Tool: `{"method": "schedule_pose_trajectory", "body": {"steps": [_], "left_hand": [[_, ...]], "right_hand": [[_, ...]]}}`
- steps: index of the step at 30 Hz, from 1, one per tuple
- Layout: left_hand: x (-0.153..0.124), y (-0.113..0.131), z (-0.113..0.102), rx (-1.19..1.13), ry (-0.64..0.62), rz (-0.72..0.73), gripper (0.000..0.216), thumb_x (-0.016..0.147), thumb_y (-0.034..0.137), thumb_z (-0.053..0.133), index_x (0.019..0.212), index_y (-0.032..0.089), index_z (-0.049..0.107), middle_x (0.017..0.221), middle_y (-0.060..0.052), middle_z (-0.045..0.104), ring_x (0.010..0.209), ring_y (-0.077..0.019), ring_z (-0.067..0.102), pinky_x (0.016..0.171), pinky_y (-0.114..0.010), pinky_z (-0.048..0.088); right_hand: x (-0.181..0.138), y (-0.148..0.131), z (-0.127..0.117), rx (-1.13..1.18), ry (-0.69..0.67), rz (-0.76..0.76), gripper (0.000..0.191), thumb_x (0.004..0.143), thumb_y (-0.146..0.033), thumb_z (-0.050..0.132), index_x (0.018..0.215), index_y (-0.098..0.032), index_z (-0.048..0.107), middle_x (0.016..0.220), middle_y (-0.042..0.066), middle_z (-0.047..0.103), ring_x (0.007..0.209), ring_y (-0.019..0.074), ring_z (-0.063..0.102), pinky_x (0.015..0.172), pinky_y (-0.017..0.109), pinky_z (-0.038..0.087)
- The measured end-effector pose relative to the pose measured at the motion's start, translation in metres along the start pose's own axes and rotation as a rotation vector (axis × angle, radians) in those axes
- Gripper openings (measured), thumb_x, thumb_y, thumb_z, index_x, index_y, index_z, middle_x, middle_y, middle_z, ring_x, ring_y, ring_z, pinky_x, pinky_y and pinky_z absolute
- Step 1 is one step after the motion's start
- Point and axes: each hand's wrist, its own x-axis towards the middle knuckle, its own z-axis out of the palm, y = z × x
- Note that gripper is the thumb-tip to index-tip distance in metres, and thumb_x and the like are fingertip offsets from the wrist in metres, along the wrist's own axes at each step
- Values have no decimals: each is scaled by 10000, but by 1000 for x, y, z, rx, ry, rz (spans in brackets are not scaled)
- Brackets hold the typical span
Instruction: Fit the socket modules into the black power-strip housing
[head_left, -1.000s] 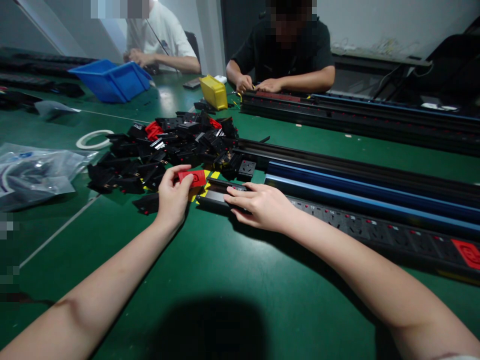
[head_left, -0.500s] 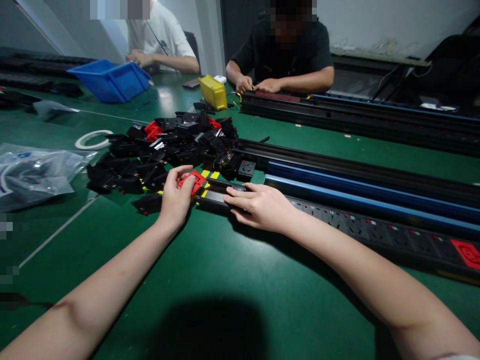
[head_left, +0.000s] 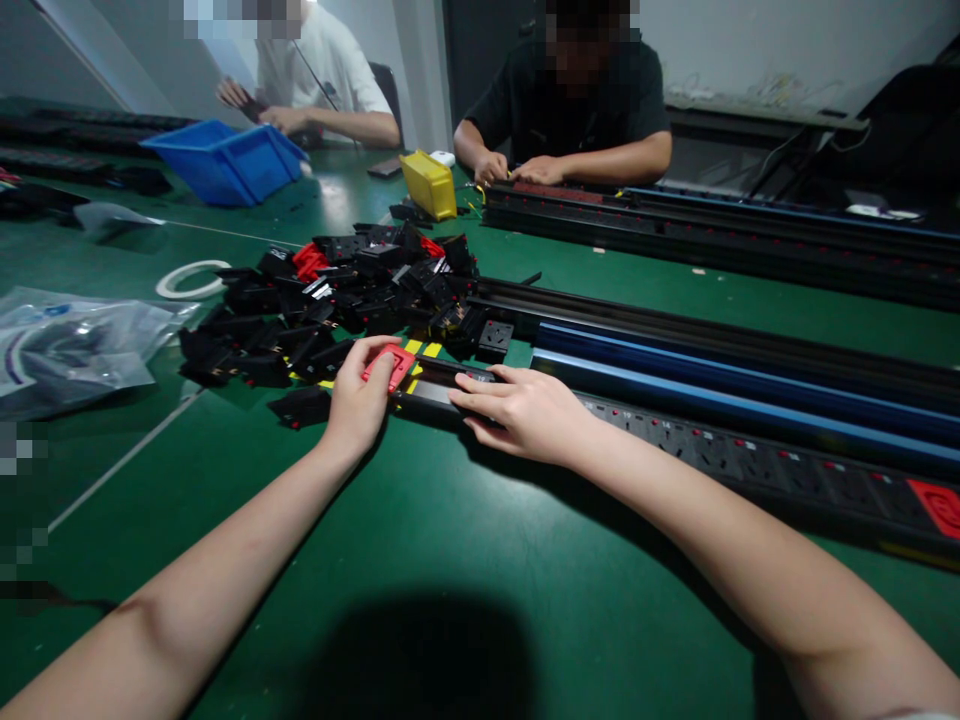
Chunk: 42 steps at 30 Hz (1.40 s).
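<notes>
My left hand (head_left: 358, 393) is closed round a small red plastic module (head_left: 390, 364), pressing it against the left end of a long black power strip (head_left: 750, 465). That strip runs from the middle of the green table to the right edge and carries several sockets and a red cap (head_left: 939, 504) at its far end. My right hand (head_left: 520, 409) lies flat on the strip's left end, fingers stretched out, holding it down. Yellow-and-black tape (head_left: 417, 362) shows just beyond the red module.
A heap of black and red socket modules (head_left: 337, 290) lies behind my hands. Blue and black rails (head_left: 735, 370) run beside the strip. A plastic bag (head_left: 67, 345), white tape ring (head_left: 187, 279), blue bin (head_left: 225, 160) and yellow bin (head_left: 429, 184) stand further off. Two people work opposite.
My left hand has tipped the red module down and moved it right, onto the strip's left end. My right hand has stayed flat on the strip.
</notes>
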Motion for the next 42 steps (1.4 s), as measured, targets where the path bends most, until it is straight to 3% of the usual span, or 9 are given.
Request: {"method": "schedule_pose_trajectory", "body": {"steps": [14, 23, 29, 32, 34, 36, 39, 42], "left_hand": [[-4, 7, -5, 122, -114, 20, 399, 964, 444, 441, 1209, 235, 679, 1179, -54, 708, 1094, -252, 624, 1006, -382, 471], [0, -4, -4, 149, -289, 25, 566, 990, 511, 337, 1331, 190, 654, 1294, -102, 689, 1168, -298, 596, 1092, -471, 413], [-2, 0, -2, 153, -323, 47, 498, 971, 537, 393, 1169, 216, 719, 1284, -95, 683, 1284, -303, 523, 1153, -469, 337], [-4, -2, -1, 101, -249, 22, 405, 934, 527, 507, 1170, 232, 654, 1206, -77, 669, 1145, -264, 591, 1044, -431, 435], [-6, -3, 0, 31, -182, -29, 351, 882, 522, 609, 1080, 232, 612, 1000, -37, 653, 903, -215, 616, 847, -362, 499], [-6, 0, 0, -28, -180, -55, 306, 853, 513, 655, 942, 231, 580, 828, 4, 589, 735, -177, 562, 700, -308, 472], [-7, 8, 0, -50, -260, -37, 290, 858, 505, 647, 845, 220, 591, 786, -1, 592, 726, -178, 558, 681, -300, 461], [-8, 14, 0, -82, -296, -27, 283, 859, 495, 647, 903, 215, 642, 837, -23, 656, 781, -201, 614, 726, -323, 499]], "right_hand": [[0, 0, 0, -14, 5, -5, 361, 1011, -318, 511, 1318, -212, 669, 1386, 53, 662, 1070, 253, 700, 896, 391, 574], [0, -1, -2, -18, -18, 4, 361, 1011, -324, 515, 1323, -222, 667, 1394, 57, 656, 1061, 251, 702, 898, 397, 569], [0, -1, -3, -22, -16, 2, 360, 1004, -332, 523, 1313, -221, 672, 1389, 43, 661, 1046, 247, 704, 894, 390, 571], [0, -2, -2, -24, -22, 7, 361, 1000, -325, 534, 1317, -216, 665, 1395, 59, 656, 1055, 254, 697, 892, 400, 569], [1, -3, -1, -26, -31, 17, 366, 994, -313, 546, 1328, -203, 648, 1410, 85, 643, 1077, 260, 687, 905, 409, 562], [2, -4, 0, -18, -34, 27, 393, 988, -292, 551, 1355, -161, 604, 1406, 127, 637, 1104, 270, 673, 917, 417, 556], [3, -6, 0, 22, -28, 63, 473, 971, -278, 570, 1403, -99, 502, 1397, 182, 619, 1140, 279, 652, 923, 421, 556], [4, -6, -3, 55, -28, 91, 543, 968, -280, 577, 1453, -99, 414, 1449, 186, 569, 1173, 281, 637, 935, 420, 554]]}}
